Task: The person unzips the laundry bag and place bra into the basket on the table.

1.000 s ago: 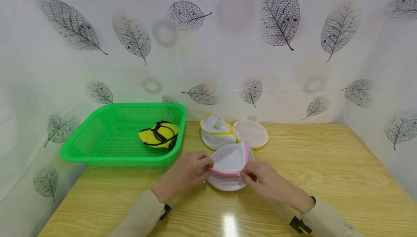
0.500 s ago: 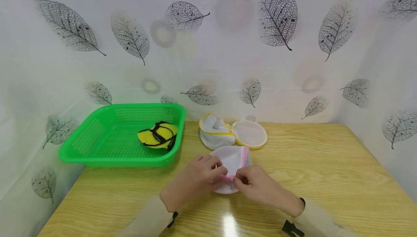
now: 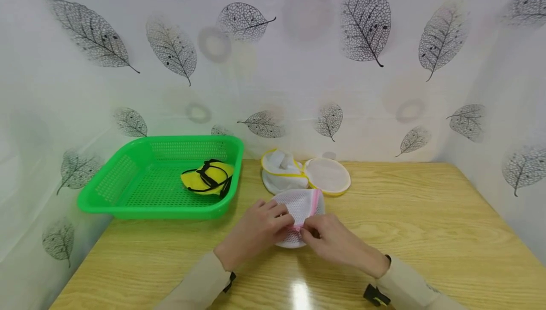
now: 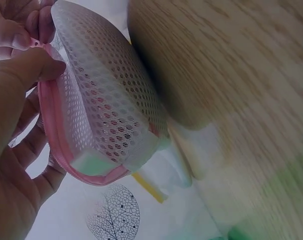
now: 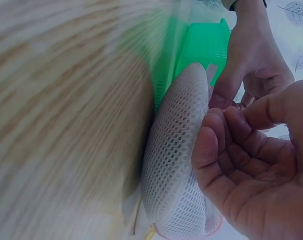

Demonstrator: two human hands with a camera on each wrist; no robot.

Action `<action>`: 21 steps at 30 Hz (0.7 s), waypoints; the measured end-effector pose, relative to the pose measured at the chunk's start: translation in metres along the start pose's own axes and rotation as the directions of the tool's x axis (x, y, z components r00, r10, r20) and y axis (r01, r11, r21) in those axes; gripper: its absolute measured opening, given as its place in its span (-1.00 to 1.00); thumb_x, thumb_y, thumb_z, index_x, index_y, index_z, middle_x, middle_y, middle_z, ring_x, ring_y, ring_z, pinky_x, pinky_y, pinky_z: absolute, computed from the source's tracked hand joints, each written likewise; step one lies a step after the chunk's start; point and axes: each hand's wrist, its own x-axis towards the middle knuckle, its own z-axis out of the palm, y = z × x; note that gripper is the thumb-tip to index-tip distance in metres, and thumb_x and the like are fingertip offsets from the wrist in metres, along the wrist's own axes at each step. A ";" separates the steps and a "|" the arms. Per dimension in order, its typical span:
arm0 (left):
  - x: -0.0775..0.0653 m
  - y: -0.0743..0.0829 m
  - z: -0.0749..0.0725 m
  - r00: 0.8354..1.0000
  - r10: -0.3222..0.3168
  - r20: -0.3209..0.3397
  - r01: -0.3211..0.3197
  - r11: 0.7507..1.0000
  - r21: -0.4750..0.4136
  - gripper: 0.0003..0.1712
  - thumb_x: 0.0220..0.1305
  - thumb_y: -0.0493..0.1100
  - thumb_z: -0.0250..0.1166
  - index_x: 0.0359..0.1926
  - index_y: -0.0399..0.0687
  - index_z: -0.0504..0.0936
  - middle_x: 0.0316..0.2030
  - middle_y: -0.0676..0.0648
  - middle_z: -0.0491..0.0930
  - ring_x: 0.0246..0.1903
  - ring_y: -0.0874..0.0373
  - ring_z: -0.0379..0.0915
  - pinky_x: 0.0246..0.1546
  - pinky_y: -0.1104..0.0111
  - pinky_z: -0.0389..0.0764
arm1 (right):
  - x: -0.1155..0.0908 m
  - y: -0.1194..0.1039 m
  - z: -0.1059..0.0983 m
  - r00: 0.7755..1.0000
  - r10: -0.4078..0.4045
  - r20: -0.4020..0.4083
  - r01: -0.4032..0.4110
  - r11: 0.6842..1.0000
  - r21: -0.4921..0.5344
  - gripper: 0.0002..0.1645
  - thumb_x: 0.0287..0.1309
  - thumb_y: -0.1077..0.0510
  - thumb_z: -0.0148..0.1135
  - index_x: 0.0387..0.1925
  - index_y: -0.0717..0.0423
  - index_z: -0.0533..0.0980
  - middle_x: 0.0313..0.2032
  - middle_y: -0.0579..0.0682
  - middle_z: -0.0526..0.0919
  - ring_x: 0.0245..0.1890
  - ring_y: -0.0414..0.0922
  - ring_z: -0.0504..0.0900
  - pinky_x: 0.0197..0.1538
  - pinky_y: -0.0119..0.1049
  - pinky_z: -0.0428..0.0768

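Note:
A white mesh laundry bag (image 3: 294, 203) with a pink zipper stands on the table in front of me, its zipped rim partly covered by my fingers. My left hand (image 3: 258, 227) pinches the pink zipper edge with thumb and fingers, as the left wrist view shows. Close beside it, my right hand (image 3: 334, 241) pinches the zipper near its slider, which the fingers mostly hide. In the right wrist view, both hands' fingertips meet at the rim of the mesh bag (image 5: 174, 145). Part of the zipper track (image 3: 315, 202) runs up the bag's right side.
Behind the bag lies a second white bag (image 3: 283, 182) with yellow trim, its round lid (image 3: 327, 176) folded out to the right. A green basket (image 3: 159, 213) at the left holds a yellow item (image 3: 215, 177) with black straps. A leaf-print curtain hangs behind the wooden table (image 3: 418, 224).
My left hand has moved right along the zipper, and my right hand has moved left, so they are closer together. The mesh bag has shifted slightly left.

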 end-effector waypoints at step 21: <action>-0.001 -0.002 0.002 1.000 0.005 0.014 -0.005 0.998 -0.061 -0.86 0.24 0.06 0.47 -0.25 0.26 0.67 -0.28 0.22 0.65 -0.30 0.33 0.53 -0.35 0.45 0.35 | -0.005 0.008 -0.003 1.000 -0.027 -0.008 0.027 0.999 0.017 -0.68 0.27 0.31 0.21 -0.56 -0.10 0.50 -0.63 -0.36 0.36 -0.59 -0.49 0.28 -0.54 -0.53 0.34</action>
